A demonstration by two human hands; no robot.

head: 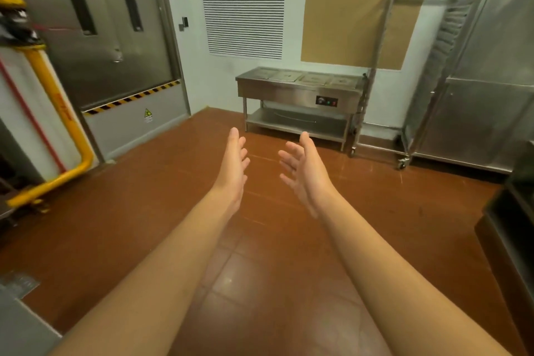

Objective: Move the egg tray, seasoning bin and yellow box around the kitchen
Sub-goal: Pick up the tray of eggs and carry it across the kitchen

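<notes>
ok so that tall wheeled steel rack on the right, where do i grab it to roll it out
Take the tall wheeled steel rack by its near upright post, one hand on it at a comfortable height. Come from its open front, the side facing the floor: it stands upright on casters, with the cabinet right beside it. Both the left hand and the right hand are open and empty.

Single head view, looking forward and down. Floor (144, 211) near; steam table (297, 89) against the far wall.
</notes>
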